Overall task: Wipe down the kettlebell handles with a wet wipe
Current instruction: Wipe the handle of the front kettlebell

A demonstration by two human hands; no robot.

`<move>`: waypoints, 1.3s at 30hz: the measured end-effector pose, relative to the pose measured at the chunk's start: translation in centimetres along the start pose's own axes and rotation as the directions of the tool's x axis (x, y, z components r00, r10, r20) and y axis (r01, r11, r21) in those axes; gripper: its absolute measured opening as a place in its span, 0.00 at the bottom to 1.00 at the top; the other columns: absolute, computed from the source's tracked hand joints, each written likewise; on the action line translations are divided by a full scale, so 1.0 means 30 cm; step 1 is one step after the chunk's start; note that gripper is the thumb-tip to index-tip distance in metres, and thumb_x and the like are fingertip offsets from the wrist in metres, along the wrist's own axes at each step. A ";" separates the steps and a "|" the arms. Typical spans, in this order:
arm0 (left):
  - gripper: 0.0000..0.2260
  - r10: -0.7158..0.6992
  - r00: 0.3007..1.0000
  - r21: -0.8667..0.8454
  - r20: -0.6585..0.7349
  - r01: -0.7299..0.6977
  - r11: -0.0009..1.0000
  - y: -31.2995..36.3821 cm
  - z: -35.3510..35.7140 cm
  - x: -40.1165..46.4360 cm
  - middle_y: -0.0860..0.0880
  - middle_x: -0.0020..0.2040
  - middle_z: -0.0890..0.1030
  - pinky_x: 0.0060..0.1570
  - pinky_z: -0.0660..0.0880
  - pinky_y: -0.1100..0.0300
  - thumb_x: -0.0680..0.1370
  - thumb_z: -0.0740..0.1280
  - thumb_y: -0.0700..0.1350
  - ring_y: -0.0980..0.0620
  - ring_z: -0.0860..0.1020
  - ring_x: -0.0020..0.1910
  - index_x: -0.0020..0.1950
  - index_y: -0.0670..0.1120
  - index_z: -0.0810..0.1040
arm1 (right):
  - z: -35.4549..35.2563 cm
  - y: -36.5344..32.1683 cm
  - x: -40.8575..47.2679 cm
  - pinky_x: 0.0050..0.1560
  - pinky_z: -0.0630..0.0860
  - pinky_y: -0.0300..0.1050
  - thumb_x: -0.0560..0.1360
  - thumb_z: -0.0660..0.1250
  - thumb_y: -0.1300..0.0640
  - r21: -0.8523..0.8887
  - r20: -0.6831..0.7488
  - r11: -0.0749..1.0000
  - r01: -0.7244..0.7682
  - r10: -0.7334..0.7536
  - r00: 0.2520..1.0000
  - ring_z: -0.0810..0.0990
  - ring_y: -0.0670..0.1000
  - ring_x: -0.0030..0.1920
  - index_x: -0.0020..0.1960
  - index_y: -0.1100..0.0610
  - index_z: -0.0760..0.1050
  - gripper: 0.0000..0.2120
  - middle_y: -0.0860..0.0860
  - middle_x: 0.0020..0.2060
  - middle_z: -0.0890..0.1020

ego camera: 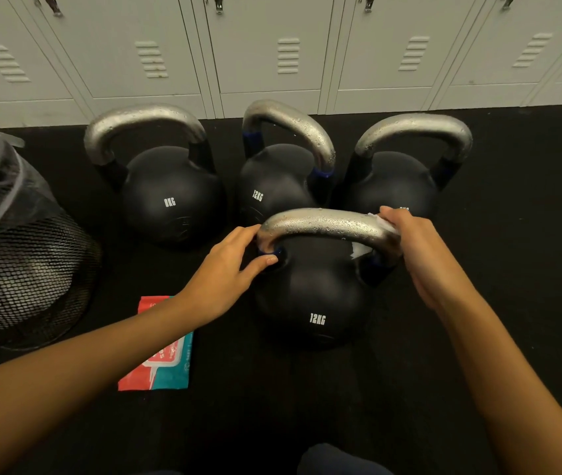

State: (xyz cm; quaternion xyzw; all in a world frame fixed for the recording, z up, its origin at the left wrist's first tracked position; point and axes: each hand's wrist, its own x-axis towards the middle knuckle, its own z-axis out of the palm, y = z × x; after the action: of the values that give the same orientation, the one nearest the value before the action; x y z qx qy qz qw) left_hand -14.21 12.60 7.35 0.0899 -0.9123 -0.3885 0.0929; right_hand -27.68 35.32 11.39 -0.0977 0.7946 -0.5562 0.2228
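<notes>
Four black kettlebells stood on the dark rubber floor [307, 406] in front of a row of grey lockers [272, 63]. Three formed a back row: the left kettlebell [173, 197], marked "KG" with a partly legible digit; the middle kettlebell [272, 190], marked 12KG; and the right kettlebell [396, 186], its marking hidden. The nearest kettlebell [310, 296], marked 12KG, stood in front of the middle and right ones.

Its steel handle [324, 224] carried water droplets along the top. The right hand [420, 255] gripped the right end of this handle, fingers curled together around it, pressing a white wet wipe [384, 222] against the metal; a scrap of the wipe showed below the bar. The left hand [228, 272] held the left end of the handle at its bend, fingers bent behind the bar and thumb stretched across the front near the blue band.

A red and teal wet wipe packet [166, 365] lay flat on the floor under the left forearm. A black mesh bin [22, 269] with a plastic liner stood at the far left
</notes>
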 end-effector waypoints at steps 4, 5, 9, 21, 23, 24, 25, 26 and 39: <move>0.22 0.010 1.000 -0.013 0.000 -0.010 1.000 0.001 -0.001 0.001 0.51 0.59 0.76 0.60 0.71 0.63 0.78 0.67 0.48 0.58 0.74 0.59 0.71 0.46 0.70 | -0.023 0.009 0.003 0.50 0.69 0.47 0.75 0.56 0.41 -0.075 0.086 0.997 0.025 -0.018 0.996 0.77 0.52 0.46 0.46 0.55 0.80 0.21 0.60 0.46 0.80; 0.22 0.010 1.000 -0.010 -0.001 -0.010 1.000 0.001 -0.001 0.001 0.51 0.59 0.76 0.60 0.71 0.62 0.78 0.67 0.48 0.58 0.74 0.58 0.71 0.45 0.70 | -0.026 0.007 0.003 0.53 0.68 0.51 0.74 0.55 0.41 -0.094 0.110 0.995 0.022 -0.012 0.994 0.77 0.55 0.47 0.47 0.58 0.79 0.24 0.63 0.46 0.80; 0.22 0.011 1.000 -0.001 -0.001 -0.011 1.000 0.002 -0.001 0.003 0.51 0.59 0.75 0.61 0.71 0.62 0.78 0.67 0.48 0.57 0.74 0.59 0.71 0.45 0.70 | -0.026 -0.030 0.023 0.50 0.68 0.54 0.72 0.54 0.43 -0.159 0.183 0.987 0.023 0.006 0.983 0.75 0.57 0.42 0.40 0.57 0.79 0.22 0.63 0.39 0.79; 0.22 0.015 1.000 0.007 0.002 -0.015 1.000 -0.003 -0.004 0.006 0.51 0.60 0.76 0.60 0.71 0.62 0.78 0.67 0.48 0.58 0.74 0.59 0.70 0.46 0.70 | -0.020 -0.034 0.005 0.51 0.72 0.58 0.75 0.55 0.44 -0.138 0.172 0.987 0.089 -0.064 0.983 0.76 0.65 0.42 0.42 0.64 0.78 0.25 0.66 0.41 0.81; 0.22 0.011 1.000 0.005 0.006 -0.011 1.000 -0.001 -0.006 0.006 0.51 0.60 0.75 0.61 0.71 0.62 0.78 0.67 0.48 0.58 0.73 0.59 0.71 0.46 0.70 | -0.027 -0.014 0.000 0.60 0.70 0.64 0.74 0.53 0.45 -0.098 0.166 0.993 0.063 -0.046 0.985 0.77 0.68 0.48 0.41 0.63 0.79 0.25 0.65 0.40 0.82; 0.23 0.011 1.000 0.006 0.007 -0.011 1.000 -0.001 -0.006 0.006 0.51 0.60 0.75 0.61 0.71 0.62 0.78 0.67 0.48 0.58 0.73 0.59 0.71 0.46 0.70 | -0.028 -0.010 0.002 0.60 0.70 0.64 0.75 0.53 0.46 -0.097 0.168 0.994 0.053 -0.036 0.985 0.77 0.68 0.48 0.41 0.64 0.79 0.24 0.65 0.40 0.82; 0.23 0.011 1.000 0.008 0.005 -0.011 1.000 -0.001 -0.007 0.006 0.51 0.60 0.76 0.61 0.71 0.62 0.78 0.67 0.48 0.58 0.73 0.59 0.71 0.46 0.70 | -0.028 -0.014 0.007 0.58 0.70 0.62 0.75 0.53 0.46 -0.111 0.175 0.992 0.053 -0.033 0.984 0.77 0.67 0.47 0.41 0.64 0.79 0.24 0.65 0.39 0.82; 0.23 0.012 1.000 0.010 0.004 -0.012 1.000 -0.002 -0.006 0.007 0.51 0.60 0.76 0.61 0.71 0.62 0.78 0.67 0.48 0.58 0.73 0.59 0.71 0.46 0.70 | -0.025 -0.025 0.012 0.55 0.71 0.58 0.75 0.53 0.47 -0.138 0.185 0.988 0.065 -0.038 0.982 0.77 0.63 0.44 0.41 0.65 0.78 0.24 0.65 0.39 0.81; 0.22 0.003 1.000 -0.001 0.012 -0.003 1.000 -0.003 -0.006 0.007 0.51 0.60 0.76 0.62 0.72 0.60 0.77 0.68 0.49 0.58 0.74 0.60 0.71 0.46 0.70 | -0.016 0.033 -0.042 0.44 0.69 0.26 0.84 0.54 0.52 -0.037 -0.038 0.989 0.140 -0.142 0.989 0.78 0.31 0.42 0.50 0.43 0.80 0.16 0.38 0.39 0.84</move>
State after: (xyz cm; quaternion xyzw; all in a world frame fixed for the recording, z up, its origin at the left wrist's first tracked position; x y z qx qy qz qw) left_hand -14.36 12.36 7.42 0.0863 -0.9127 -0.3895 0.0883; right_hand -26.70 36.60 10.91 -0.1463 0.7994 -0.5588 0.1651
